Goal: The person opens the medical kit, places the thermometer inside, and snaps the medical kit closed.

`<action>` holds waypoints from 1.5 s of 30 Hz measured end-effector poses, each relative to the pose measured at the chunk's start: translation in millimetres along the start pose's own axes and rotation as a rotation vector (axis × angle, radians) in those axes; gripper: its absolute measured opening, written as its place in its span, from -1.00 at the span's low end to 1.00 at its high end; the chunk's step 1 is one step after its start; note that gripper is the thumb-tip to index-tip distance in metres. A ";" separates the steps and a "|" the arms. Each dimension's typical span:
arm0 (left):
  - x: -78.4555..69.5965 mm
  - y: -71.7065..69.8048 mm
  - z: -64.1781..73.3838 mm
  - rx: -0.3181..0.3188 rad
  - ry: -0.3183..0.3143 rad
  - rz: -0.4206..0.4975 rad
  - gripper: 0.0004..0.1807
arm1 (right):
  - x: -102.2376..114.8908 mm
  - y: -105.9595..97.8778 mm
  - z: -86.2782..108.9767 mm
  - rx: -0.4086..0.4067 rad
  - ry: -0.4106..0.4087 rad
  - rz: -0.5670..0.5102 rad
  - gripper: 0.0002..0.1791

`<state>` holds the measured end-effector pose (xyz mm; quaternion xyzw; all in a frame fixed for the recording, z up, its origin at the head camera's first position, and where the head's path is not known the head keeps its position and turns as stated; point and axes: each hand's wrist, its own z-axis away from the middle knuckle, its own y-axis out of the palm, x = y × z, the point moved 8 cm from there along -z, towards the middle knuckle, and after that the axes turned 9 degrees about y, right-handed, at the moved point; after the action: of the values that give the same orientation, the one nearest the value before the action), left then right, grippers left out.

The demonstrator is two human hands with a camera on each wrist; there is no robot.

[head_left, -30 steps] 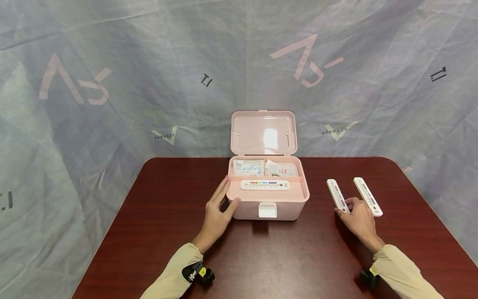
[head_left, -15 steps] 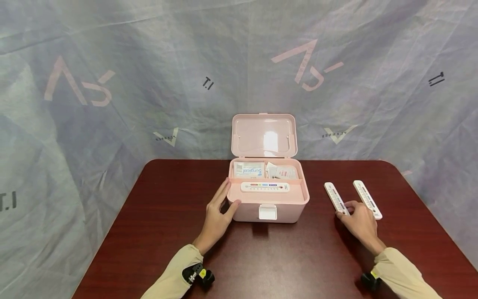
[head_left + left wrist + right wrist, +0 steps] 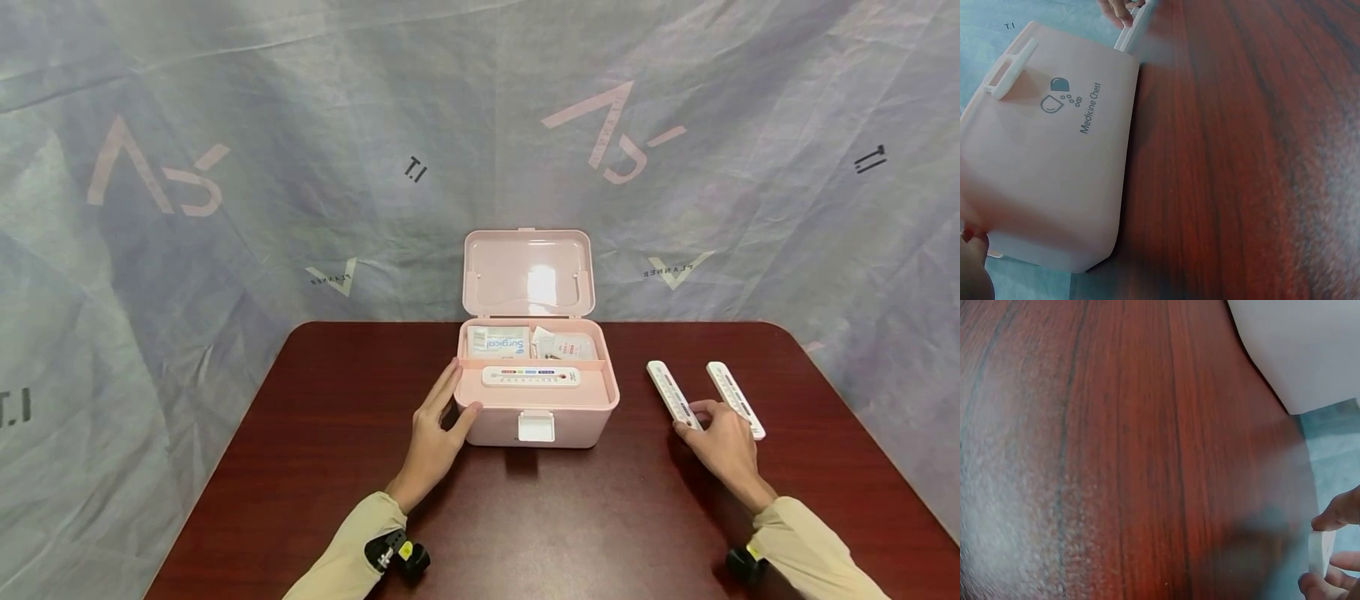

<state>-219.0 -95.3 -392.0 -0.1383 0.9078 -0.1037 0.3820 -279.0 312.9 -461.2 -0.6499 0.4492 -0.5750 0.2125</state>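
Note:
My left hand (image 3: 431, 450) rests against the left side of a pink medicine box (image 3: 495, 425), fingers straight along its wall and thumb at the front left corner. In the left wrist view, the box front (image 3: 1054, 162) reads "Medicine Chest". To the right of the box, my right hand (image 3: 722, 446) pinches the near end of a white thermometer (image 3: 667, 388) between thumb and fingers. Its end (image 3: 1317, 553) shows between the fingertips in the right wrist view. A second white thermometer (image 3: 731, 392) lies just right of that hand. Another thermometer (image 3: 531, 377) lies crosswise in the box's front compartment.
The box lid (image 3: 528, 271) stands raised at the back. Behind the divider are a "Surgical" packet (image 3: 498, 342) on the left and clear packets (image 3: 564, 345) on the right. A grey printed cloth (image 3: 375, 125) hangs behind the dark red table (image 3: 360, 367).
The pinched thermometer's far end has swung slightly left, away from the second thermometer. The left hand keeps its place on the box. The head view has shifted slightly.

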 end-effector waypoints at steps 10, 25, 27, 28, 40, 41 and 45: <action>-0.8 -1.4 -2.5 0.011 -0.009 0.013 -0.38 | 12.4 -3.2 0.5 -0.017 -0.054 -0.046 -0.60; 5.1 0.7 6.4 0.019 -0.008 0.000 -0.36 | 34.2 -11.1 7.5 -0.052 -0.120 -0.058 -0.59; 4.6 0.4 5.3 0.020 -0.008 0.004 -0.37 | 36.4 -12.5 7.5 -0.055 -0.121 -0.064 -0.59; 3.9 0.2 4.7 0.021 -0.010 0.008 -0.37 | 37.5 -13.1 7.3 -0.057 -0.121 -0.067 -0.60; 15.3 1.2 5.5 0.005 0.010 0.007 -0.35 | 47.2 -17.9 4.4 -0.065 -0.131 -0.076 -0.60; 19.6 2.0 6.8 0.004 0.012 0.004 -0.35 | 48.2 -18.3 4.5 -0.065 -0.133 -0.076 -0.60; 36.1 5.7 11.4 0.007 0.007 0.002 -0.34 | 52.4 -19.9 4.7 -0.060 -0.132 -0.084 -0.61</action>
<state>-235.9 -102.8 -425.6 -0.1356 0.9089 -0.1071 0.3795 -271.2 278.4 -417.4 -0.7108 0.4235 -0.5256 0.1980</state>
